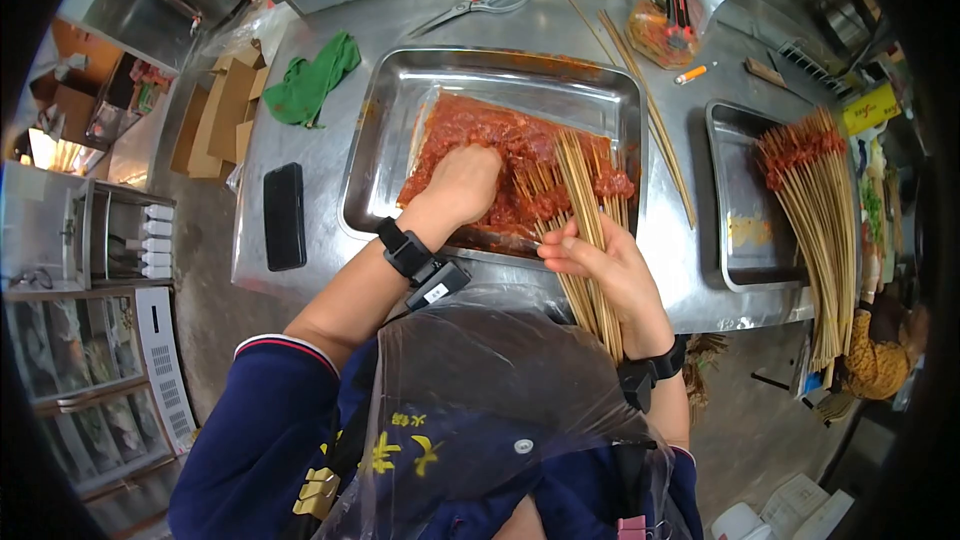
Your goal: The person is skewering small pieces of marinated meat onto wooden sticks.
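Skewering step, I'd say: left hand (462, 183) is curled down into the marinated meat (500, 155) in the big tray (380, 155), pinching a piece. Right hand (600, 260) has its grip closed round a bundle of bamboo skewers (585, 240) at the tray's near edge. Next up is probably threading meat onto one stick.

Steel worktable (300, 165), grey concrete floor (200, 340), cardboard boxes (215, 125), shelving at left (95, 230)
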`<state>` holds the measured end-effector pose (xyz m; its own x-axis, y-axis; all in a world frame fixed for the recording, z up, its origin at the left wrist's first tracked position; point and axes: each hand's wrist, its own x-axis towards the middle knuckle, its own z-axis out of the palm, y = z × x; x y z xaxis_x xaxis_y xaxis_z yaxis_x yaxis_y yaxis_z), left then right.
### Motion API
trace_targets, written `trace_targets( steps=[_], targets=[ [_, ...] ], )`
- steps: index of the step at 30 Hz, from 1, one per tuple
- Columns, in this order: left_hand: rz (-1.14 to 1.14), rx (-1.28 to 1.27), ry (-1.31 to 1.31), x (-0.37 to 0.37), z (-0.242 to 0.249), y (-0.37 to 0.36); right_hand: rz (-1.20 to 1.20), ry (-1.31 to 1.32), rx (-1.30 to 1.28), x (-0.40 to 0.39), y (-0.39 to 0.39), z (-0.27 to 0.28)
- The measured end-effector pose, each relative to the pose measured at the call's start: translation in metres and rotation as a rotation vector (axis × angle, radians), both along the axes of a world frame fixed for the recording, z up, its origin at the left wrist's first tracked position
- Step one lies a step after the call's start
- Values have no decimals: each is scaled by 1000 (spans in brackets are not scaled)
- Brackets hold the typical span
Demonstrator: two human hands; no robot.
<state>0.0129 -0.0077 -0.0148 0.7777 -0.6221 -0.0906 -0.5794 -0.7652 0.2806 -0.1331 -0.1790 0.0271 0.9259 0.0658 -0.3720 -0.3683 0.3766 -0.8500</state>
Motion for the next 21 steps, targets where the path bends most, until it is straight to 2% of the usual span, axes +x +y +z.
trace_targets(
  steps=[1, 4, 5, 8, 9, 12, 15, 19, 21],
  targets=[
    [-21, 18, 29, 1, 4, 2, 1, -1, -1, 0, 0, 1],
    [70, -307, 95, 0, 13, 14, -20, 31, -35, 1, 4, 10],
    [137, -424, 299, 1, 25, 17, -32, 27, -31, 1, 4, 10],
    [331, -979, 747, -1, 22, 26, -15, 37, -40, 0, 9, 8],
    [409, -957, 948, 0, 25, 29, 6, 47, -65, 1, 10, 8],
    [572, -1210, 1182, -6, 22, 26, 30, 89, -91, 2, 8, 7],
    [684, -1326, 1184, -17, 40, 16, 10, 74, -99, 1, 12, 11],
    [584, -1288, 1234, -14, 28, 16, -25, 79, -25, 3, 12, 11],
    [545, -1288, 1219, -16, 27, 15, -9, 76, -66, 2, 11, 12]
  ],
)
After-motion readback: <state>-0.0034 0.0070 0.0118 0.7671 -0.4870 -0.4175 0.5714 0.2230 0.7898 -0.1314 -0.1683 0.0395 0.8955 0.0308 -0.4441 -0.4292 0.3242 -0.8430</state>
